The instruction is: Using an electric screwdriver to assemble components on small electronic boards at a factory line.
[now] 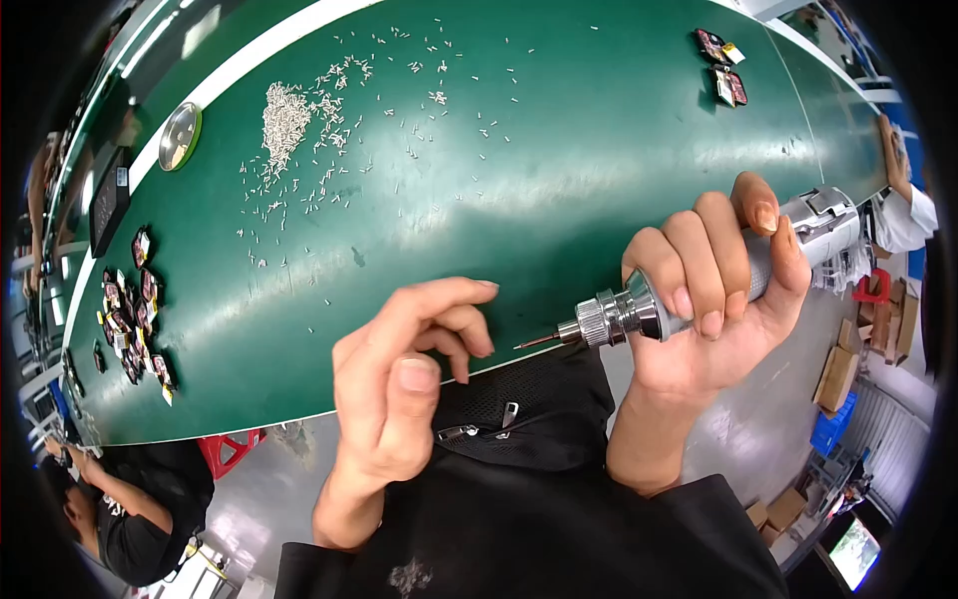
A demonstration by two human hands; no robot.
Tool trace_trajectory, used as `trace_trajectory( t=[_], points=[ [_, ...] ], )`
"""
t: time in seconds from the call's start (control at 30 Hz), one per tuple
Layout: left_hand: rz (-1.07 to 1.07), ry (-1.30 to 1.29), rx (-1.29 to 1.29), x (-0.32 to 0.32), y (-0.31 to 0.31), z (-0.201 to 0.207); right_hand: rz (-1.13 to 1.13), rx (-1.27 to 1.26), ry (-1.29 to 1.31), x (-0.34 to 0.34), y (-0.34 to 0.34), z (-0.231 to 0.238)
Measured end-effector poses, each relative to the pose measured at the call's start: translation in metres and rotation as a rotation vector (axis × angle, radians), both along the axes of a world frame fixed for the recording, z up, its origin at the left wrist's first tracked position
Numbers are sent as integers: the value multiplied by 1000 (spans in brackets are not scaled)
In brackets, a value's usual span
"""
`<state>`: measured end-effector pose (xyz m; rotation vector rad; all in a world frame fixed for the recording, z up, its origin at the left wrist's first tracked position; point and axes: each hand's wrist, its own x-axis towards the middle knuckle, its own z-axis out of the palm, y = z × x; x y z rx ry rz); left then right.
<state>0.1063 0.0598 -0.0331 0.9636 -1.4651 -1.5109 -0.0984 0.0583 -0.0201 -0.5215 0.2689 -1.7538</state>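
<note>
My right hand (714,290) is wrapped around a silver electric screwdriver (654,302), held level above the table's near edge. Its thin bit (537,341) points left, toward my left hand (399,374). That hand hovers just left of the bit tip, apart from it, with loosely bent fingers, the index and thumb separated. Nothing shows between them. Farther off on the green table (559,200) lies a heap of tiny silver screw-like pieces (284,120), with many more scattered around it.
Small black parts with coloured labels (130,324) are clustered at the left; two similar black parts (728,86) lie far right. A round green-rimmed dish (180,137) and a black box (110,205) stand along the left edge. A co-worker (140,509) sits at lower left; another person's arm (895,165) rests at right.
</note>
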Motion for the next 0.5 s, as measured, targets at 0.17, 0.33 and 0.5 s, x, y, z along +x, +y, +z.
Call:
trace_trajectory(
  t=[0.17, 0.33, 0.5],
  points=[
    [122, -176, -134, 30, -30, 17, -65, 96, -99, 1, -1, 0],
    [198, -470, -414, 26, -112, 37, -104, 223, -151, 9, -11, -19],
    [334, -702, -606, 0, -226, 29, -47, 207, -178, 11, -5, -24]
  ],
)
